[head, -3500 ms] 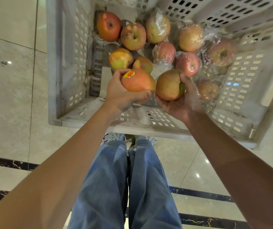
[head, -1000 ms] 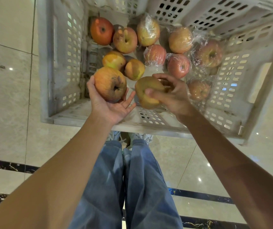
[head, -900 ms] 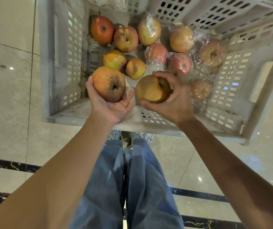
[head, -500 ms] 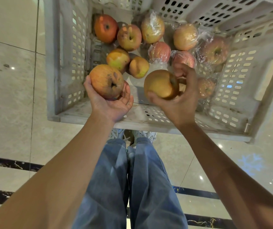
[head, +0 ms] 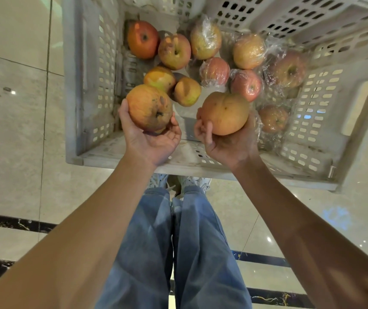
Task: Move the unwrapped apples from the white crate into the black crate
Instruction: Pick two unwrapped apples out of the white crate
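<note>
The white crate [head: 89,85] stands on the floor in front of me. My left hand [head: 154,141] cups a bruised unwrapped apple [head: 148,107] palm up, above the crate's near edge. My right hand [head: 227,143] holds a second unwrapped apple [head: 224,112] the same way, beside the first. Several bare apples lie at the crate's left: a red one [head: 142,39], a blotchy one [head: 174,51], an orange-yellow one [head: 159,78] and a yellow one [head: 187,91]. Several plastic-wrapped apples [head: 249,51] fill the right half. No black crate is in view.
Polished pale floor tiles [head: 11,130] surround the crate, with a dark inlay stripe [head: 11,221] near me. My legs in blue jeans [head: 178,253] and white shoes [head: 178,184] are just below the crate's near rim.
Both hands have turned their apples over while holding them. The right hand has rolled from a grip over its apple to palm up under it. The crate's other apples have not moved.
</note>
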### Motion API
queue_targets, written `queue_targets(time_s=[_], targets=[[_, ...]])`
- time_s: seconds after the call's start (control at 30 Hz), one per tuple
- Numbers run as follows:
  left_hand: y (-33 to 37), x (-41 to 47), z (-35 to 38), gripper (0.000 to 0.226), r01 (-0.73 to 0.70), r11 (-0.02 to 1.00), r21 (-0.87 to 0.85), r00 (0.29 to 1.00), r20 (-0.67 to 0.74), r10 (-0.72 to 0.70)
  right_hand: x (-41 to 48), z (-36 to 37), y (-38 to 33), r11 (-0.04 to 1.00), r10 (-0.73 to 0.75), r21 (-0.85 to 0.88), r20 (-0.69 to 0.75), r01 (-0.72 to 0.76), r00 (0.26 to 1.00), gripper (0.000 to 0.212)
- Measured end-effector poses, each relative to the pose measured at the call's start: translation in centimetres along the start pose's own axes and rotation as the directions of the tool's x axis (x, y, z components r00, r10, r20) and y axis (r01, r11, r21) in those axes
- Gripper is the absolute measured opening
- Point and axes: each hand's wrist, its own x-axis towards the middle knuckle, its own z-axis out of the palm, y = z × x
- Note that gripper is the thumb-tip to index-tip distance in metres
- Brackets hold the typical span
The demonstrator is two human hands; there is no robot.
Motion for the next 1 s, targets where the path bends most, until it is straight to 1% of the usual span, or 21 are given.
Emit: queue_targets(time_s=[0.07, 0.17, 0.23, 0.33, 0.43, 0.5, 0.57, 0.63, 0.73, 0.83, 0.93, 1.0], targets=[[0.0, 0.0, 0.0, 0.091, 0.015, 1.0, 0.021, 1.0, 0.003, -0.015, 0.2, -0.5, -0.2, 0.998, 0.036, 0.05, 0.063, -0.04, 0.997, 0.076], [0.0, -0.1, 0.0, 0.089, 0.03, 0.998, 0.05, 0.999, -0.014, -0.03, 0.4, -1.3, -0.7, 0.996, 0.076, 0.034, 0.14, -0.081, 0.987, 0.077], [0.0, -0.4, 0.0, 0.088, 0.037, 0.997, 0.064, 0.999, -0.021, -0.035, 0.4, -1.7, -1.0, 0.99, 0.133, 0.026, 0.213, -0.142, 0.968, 0.083], [0.1, -0.8, 0.1, 0.086, 0.046, 0.996, 0.081, 0.998, -0.045, -0.042, 0.1, -2.1, -1.4, 0.973, 0.226, -0.027, 0.325, -0.23, 0.918, 0.092], [0.3, -1.4, 0.3, 0.083, 0.042, 0.995, 0.095, 0.997, -0.064, -0.036, -0.5, -2.0, -1.7, 0.964, 0.267, -0.103, 0.359, -0.247, 0.894, 0.094], [0.4, -2.0, 0.5, 0.082, 0.042, 0.993, 0.111, 0.997, -0.062, -0.036, -1.0, -1.3, -1.7, 0.966, 0.25, -0.136, 0.29, -0.218, 0.924, 0.092], [0.5, -2.6, 0.9, 0.08, 0.04, 0.992, 0.118, 0.998, -0.052, -0.034, -1.6, -0.5, -1.5, 0.972, 0.159, -0.196, 0.142, -0.13, 0.977, 0.09], [0.6, -3.4, 1.6, 0.079, 0.041, 0.993, 0.114, 0.998, -0.045, -0.036, -2.4, 0.4, -1.1, 0.967, 0.068, -0.247, 0.022, -0.061, 0.997, 0.088], [0.7, -5.0, 2.7, 0.075, 0.041, 0.994, 0.103, 0.999, -0.037, -0.037, -3.6, 1.2, -0.6, 0.96, 0.005, -0.279, -0.043, -0.017, 0.999, 0.093], [0.8, -7.4, 3.7, 0.074, 0.038, 0.987, 0.159, 0.999, -0.04, -0.032, -5.6, 2.3, -0.2, 0.958, -0.01, -0.285, -0.069, -0.01, 0.998, 0.095], [1.0, -10.5, 4.5, 0.068, 0.021, 0.969, 0.246, 0.999, -0.05, -0.009, -8.5, 4.3, 0.9, 0.954, -0.088, -0.299, -0.156, 0.038, 0.984, 0.082], [1.2, -13.3, 4.9, 0.069, 0.015, 0.947, 0.322, 0.999, -0.045, 0.0, -10.6, 5.8, 2.0, 0.944, -0.162, -0.319, -0.221, 0.086, 0.962, 0.072]])
